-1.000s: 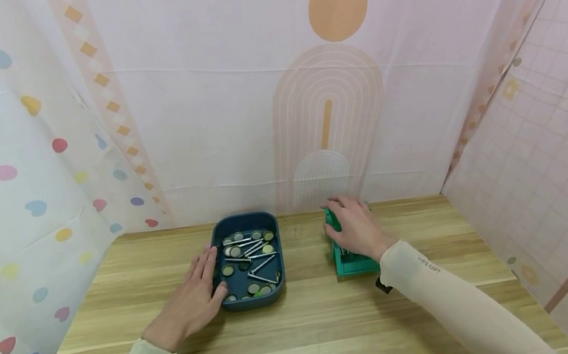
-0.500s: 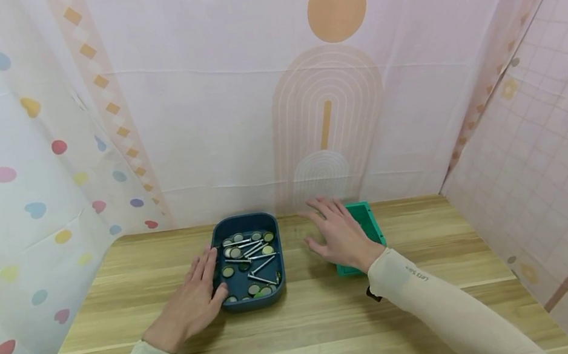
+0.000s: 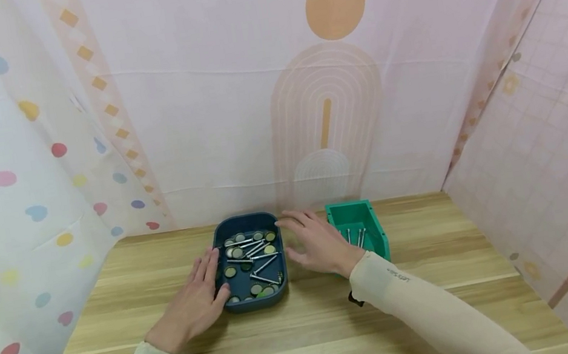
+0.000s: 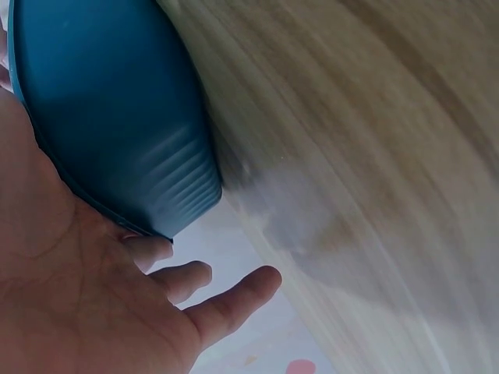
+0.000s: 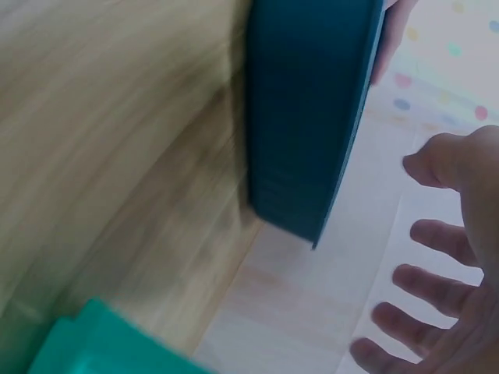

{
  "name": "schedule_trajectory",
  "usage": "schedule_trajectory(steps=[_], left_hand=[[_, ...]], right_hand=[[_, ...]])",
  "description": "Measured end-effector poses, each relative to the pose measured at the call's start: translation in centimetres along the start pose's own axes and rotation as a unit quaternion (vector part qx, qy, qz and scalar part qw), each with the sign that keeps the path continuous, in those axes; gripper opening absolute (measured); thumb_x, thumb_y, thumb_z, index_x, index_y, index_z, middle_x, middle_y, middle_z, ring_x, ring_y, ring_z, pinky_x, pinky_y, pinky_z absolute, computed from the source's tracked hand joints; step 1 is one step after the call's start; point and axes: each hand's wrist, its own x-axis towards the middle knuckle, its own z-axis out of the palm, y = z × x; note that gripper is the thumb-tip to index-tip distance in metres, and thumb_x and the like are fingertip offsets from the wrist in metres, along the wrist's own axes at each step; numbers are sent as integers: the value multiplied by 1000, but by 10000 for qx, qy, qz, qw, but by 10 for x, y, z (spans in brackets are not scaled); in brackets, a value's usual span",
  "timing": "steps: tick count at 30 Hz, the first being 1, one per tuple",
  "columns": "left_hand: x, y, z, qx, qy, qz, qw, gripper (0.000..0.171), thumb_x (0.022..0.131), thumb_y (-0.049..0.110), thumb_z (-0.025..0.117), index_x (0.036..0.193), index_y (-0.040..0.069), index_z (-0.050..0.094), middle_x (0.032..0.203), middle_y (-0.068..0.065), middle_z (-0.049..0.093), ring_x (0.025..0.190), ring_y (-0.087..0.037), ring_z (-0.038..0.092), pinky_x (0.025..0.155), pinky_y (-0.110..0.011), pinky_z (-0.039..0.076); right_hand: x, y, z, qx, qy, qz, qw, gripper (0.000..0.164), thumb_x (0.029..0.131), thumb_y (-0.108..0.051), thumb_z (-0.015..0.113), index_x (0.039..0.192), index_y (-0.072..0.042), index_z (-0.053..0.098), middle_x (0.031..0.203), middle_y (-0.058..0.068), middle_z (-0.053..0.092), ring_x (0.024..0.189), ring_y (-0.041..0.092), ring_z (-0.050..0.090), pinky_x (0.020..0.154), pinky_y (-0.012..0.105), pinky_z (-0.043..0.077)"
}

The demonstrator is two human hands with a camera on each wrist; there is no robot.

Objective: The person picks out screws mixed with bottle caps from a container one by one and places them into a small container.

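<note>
A dark blue rectangular tray [image 3: 258, 304] with rounded corners holds several bolts [image 3: 263, 264] and several round metal caps [image 3: 229, 271]. My left hand [image 3: 192, 298] rests along its left rim, fingers extended. In the left wrist view the blue tray [image 4: 117, 117] meets the palm of my left hand [image 4: 93, 288]. My right hand [image 3: 322, 248] is beside the tray's right rim, fingers spread and holding nothing. The right wrist view shows my right hand [image 5: 444, 288] spread near the tray [image 5: 308, 117]. A green bin [image 3: 376, 224] with several bolts [image 3: 361, 237] sits behind my right wrist.
Both containers stand toward the back of the wooden table [image 3: 298, 346]. A patterned cloth [image 3: 209, 121] hangs right behind the table's back edge, and more cloth closes off both sides. A corner of the green bin [image 5: 109, 347] shows low in the right wrist view.
My right hand has moved left from over the green bin to the blue tray's right side, uncovering the bin and its bolts. My left hand has stayed at the tray.
</note>
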Motion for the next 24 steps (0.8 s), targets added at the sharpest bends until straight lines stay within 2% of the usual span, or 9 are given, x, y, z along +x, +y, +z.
schedule_trajectory(steps=[10,16,20,24], left_hand=[[0,0,0,-83,6,15,10000,82,121,33,53,184,-6,17,194,-32,14,176,-64,22,141,-74,29],[-3,-3,0,-2,12,-28,10000,82,121,33,54,184,-6,18,194,-32,14,176,-63,23,141,-73,30],[-4,-2,0,17,46,-23,10000,83,121,34,55,184,-5,18,193,-31,16,175,-63,24,140,-74,32],[-4,-2,-1,48,37,-9,10000,83,121,35,55,184,-6,19,193,-32,17,175,-63,25,139,-74,34]], right_hand=[[23,-23,-3,357,-816,184,9959,62,113,-29,78,171,-19,59,171,11,62,157,33,61,132,52,54],[41,-36,-3,456,-1402,159,9889,63,113,-27,79,172,-20,59,163,10,67,141,26,71,121,44,63],[53,-44,-4,375,-1774,64,9834,62,112,-23,81,171,-19,59,161,9,71,140,22,72,121,40,63],[66,-53,-2,254,-2281,-97,9733,59,111,-19,82,167,-15,62,144,8,79,121,16,75,108,31,65]])
